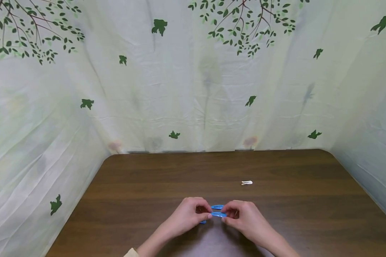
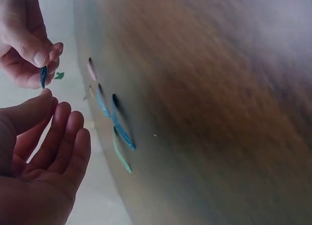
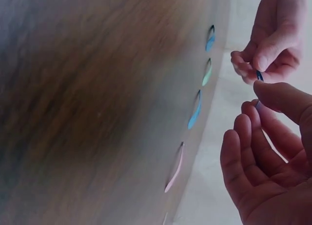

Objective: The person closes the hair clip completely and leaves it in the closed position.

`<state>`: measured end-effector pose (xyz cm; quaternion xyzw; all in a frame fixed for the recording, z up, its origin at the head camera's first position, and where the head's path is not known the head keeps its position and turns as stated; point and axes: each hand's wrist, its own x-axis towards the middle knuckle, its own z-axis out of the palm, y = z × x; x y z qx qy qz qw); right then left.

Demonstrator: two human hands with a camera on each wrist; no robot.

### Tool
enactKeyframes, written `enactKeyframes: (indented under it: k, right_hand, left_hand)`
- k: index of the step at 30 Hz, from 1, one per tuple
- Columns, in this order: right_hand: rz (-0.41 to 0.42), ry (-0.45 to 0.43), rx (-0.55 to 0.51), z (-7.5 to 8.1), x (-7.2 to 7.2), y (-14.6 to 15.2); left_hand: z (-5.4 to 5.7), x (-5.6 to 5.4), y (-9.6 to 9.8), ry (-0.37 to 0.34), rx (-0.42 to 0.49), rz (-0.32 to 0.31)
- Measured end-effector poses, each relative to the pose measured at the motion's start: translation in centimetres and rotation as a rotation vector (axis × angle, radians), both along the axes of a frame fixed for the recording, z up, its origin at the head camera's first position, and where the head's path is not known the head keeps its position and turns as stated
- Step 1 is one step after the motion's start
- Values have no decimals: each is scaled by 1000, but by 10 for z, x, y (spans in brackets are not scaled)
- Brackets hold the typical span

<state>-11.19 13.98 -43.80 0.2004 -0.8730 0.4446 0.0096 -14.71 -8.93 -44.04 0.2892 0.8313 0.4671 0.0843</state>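
A blue snap hair clip (image 1: pixel 218 214) is held level above the table between both hands. My left hand (image 1: pixel 193 216) pinches its left end between thumb and forefinger. At the other end, thumb and forefinger of my right hand (image 1: pixel 244 218) pinch it too. Below lie more hair clips: a blue one (image 1: pixel 217 207) just behind the held clip and another blue one (image 1: pixel 202 222), partly covered by my left hand. Both wrist views also show a green clip (image 3: pixel 207 72) and a pink clip (image 3: pixel 174 169), which the hands hide in the head view.
A small whitish clip (image 1: pixel 246 182) lies farther back on the brown wooden table (image 1: pixel 148 178). White fabric (image 1: pixel 186 89) printed with leaves and branches hangs behind the table and along both sides.
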Motion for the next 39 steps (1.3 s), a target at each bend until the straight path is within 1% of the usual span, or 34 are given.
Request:
enactKeyframes:
  k: [5,9,13,20,26,31,34,39]
  right_hand:
    - [34,-18,40,-5,-8,2]
    - [48,-77,47,-9,-13,4]
    - [63,-125,45,-11,-17,6]
    - [101,-152,26,-16,-22,9]
    - [126,-180,20,-17,-24,11]
    - [136,-178,20,-19,-26,10]
    - [131,-180,34,-20,-27,10]
    - [131,-162,63,-21,-27,8]
  left_hand:
    - [-6,-6,3,0,-31,-1]
    - [-10,-9,6,-17,-55,1]
    - [-13,-10,8,-29,-85,-11]
    - [-13,-12,13,25,-140,-28]
    - [-13,-11,13,48,-148,-44]
    - [-16,-12,13,77,-153,-51]
    - [-19,-12,13,98,-158,-54]
    - [-20,-12,15,118,-180,-48]
